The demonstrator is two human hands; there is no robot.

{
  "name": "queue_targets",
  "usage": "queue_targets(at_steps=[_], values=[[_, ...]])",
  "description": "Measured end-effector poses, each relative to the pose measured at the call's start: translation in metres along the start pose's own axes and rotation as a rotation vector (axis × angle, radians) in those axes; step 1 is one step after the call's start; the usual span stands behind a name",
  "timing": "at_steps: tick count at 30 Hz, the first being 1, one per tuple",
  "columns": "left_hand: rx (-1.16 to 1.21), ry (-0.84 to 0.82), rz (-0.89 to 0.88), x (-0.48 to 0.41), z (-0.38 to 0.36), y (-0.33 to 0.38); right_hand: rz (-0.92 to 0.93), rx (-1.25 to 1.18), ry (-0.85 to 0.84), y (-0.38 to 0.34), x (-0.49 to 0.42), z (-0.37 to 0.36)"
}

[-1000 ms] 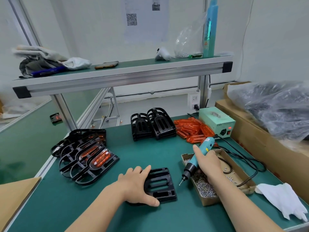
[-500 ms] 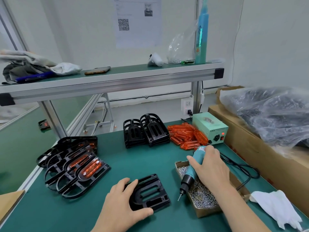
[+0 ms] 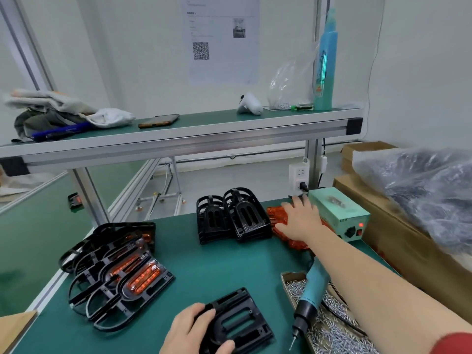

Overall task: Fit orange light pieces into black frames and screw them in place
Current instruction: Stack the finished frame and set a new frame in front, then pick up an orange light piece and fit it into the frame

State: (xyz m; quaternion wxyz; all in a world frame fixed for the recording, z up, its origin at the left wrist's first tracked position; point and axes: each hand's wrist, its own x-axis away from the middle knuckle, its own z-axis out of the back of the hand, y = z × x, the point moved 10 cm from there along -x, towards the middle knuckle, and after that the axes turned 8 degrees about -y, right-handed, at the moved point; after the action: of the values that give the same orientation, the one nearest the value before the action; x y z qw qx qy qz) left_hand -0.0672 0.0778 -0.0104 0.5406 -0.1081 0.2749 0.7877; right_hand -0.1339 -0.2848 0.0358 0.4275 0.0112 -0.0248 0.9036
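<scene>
left hand (image 3: pixel 189 330) grips slotted black frame (image 3: pixel 240 323) | right hand (image 3: pixel 300 221) on glossy orange pieces (image 3: pixel 275 213)

A stack of empty frames (image 3: pixel 232 221) is standing at the back middle of the bench (image 3: pixel 217 267). Just right of the stack, the light pieces (image 3: pixel 296 243) are lying in a heap, and right of those a power unit (image 3: pixel 339 213) is sitting. Left of the stack and nearer, the fitted frames (image 3: pixel 120 274) are lying overlapped. Straight before the stack, at the near edge, a single frame (image 3: pixel 240 325) is lying flat. Right of and before the stack, a tray of screws (image 3: pixel 332 333) is sitting with the screwdriver (image 3: pixel 313 290) lying in it, tip pointing nearward. Behind and above the stack, a shelf (image 3: pixel 178 134) is running across, carrying a phone (image 3: pixel 158 120).
</scene>
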Motion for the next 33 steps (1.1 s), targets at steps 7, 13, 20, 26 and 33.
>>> queue_targets(at_steps=[7,13,20,26,33], values=[[0.111,0.066,0.013,-0.002,0.002,0.004,-0.011,0.082,-0.263,0.01,-0.055,-0.023],[0.196,0.088,0.062,-0.007,0.0,-0.001,-0.015,0.156,-0.366,0.014,-0.063,-0.037],[-0.008,-0.006,-0.061,-0.004,-0.004,-0.002,0.051,0.026,-0.398,0.01,-0.043,-0.041],[0.046,-0.084,0.044,0.0,-0.01,-0.011,0.129,0.095,-0.308,-0.007,-0.012,-0.045],[0.089,-0.106,0.075,0.003,-0.01,-0.013,0.116,0.152,-0.201,-0.011,0.012,-0.045]])
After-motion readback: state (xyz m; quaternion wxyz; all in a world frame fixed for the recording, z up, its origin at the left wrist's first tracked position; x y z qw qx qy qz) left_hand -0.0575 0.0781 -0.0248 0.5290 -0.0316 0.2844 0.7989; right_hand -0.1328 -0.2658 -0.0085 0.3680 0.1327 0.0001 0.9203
